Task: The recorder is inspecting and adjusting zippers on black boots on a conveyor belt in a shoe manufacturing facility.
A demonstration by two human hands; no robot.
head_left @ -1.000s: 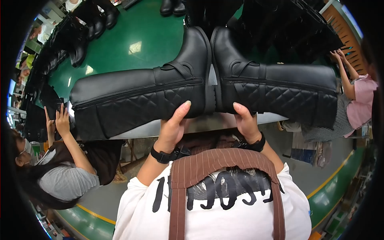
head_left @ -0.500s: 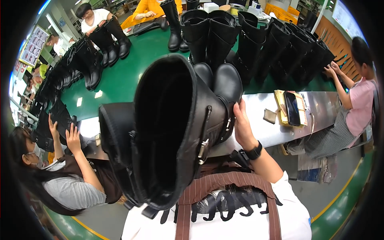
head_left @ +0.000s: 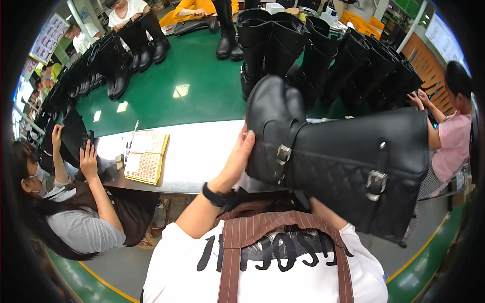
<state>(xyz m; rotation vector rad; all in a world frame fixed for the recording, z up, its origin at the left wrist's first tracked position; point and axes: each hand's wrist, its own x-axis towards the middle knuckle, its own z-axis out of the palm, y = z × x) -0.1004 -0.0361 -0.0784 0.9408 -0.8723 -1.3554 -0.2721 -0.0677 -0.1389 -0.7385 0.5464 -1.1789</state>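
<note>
Across the view in front of me lies a tall black boot [head_left: 343,161], its toe toward the far left and its wide shaft stretching right. Two buckled straps and a quilted patch show on its side. Behind it, a second boot's toe [head_left: 295,103] peeks out, the two pressed together as a pair. My left hand [head_left: 241,154], below a black wristband, grips the pair at the foot end; most of its fingers pass out of sight behind the leather. Only my right forearm [head_left: 327,213] shows under the shaft, and the hand itself is hidden by the boot.
A bundle of yellow-edged sticker sheets [head_left: 146,159] lies on the steel bench edge [head_left: 202,146], left of my hand. Standing boots [head_left: 318,55] crowd the green table [head_left: 166,86] at far right; more boots [head_left: 113,76] line its left. Co-workers sit close on both sides.
The boots have swung round: their shafts, earlier opening toward me at the left, now extend right. My left hand has come into sight at the foot end; my right hand has gone behind the boot.
</note>
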